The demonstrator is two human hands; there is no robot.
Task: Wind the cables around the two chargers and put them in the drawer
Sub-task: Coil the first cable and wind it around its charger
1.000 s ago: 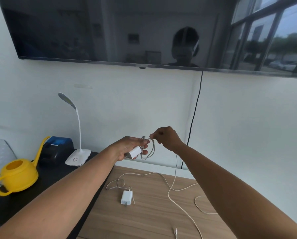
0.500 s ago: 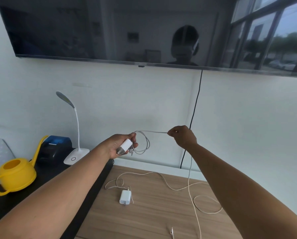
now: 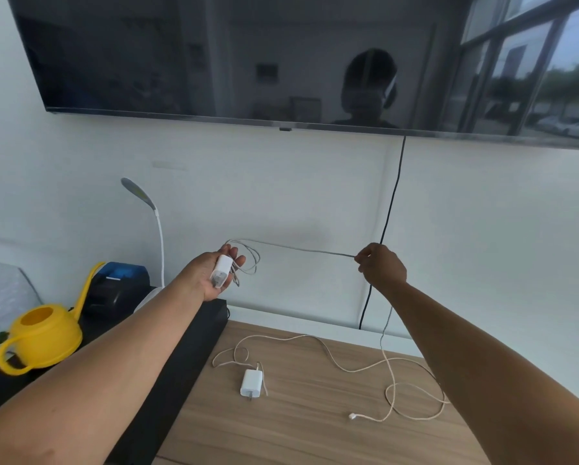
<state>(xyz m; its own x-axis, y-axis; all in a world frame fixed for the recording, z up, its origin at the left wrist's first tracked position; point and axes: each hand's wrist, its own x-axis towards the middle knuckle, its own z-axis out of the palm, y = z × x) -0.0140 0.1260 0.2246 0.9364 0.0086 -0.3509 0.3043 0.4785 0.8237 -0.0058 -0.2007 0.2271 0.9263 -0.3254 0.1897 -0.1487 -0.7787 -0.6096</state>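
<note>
Charger (image 3: pixel 221 270) is held in the left hand (image 3: pixel 207 276), loops hanging beside it. Its cable (image 3: pixel 298 249) is pinched by the right hand (image 3: pixel 382 266), which has been drawn farther right than before, the span pulled taut.

Charger (image 3: pixel 250 383) on table (image 3: pixel 298 437), watering can (image 3: pixel 46 333) to its left, television (image 3: pixel 214 55) above.

Held charger (image 3: pixel 221 270): small white block, prongs toward the camera, cradled in the curled left fingers (image 3: pixel 236 260). Held cable (image 3: pixel 301 250): loose loops just beside those fingers, then a taut run to the pinching right fingertips (image 3: pixel 360 260); the remainder drops below them. Second charger (image 3: pixel 250 383): white, lying flat, well below all fingers, untouched. Second cable (image 3: pixel 331 357): unwound, sprawling beside it.
</note>
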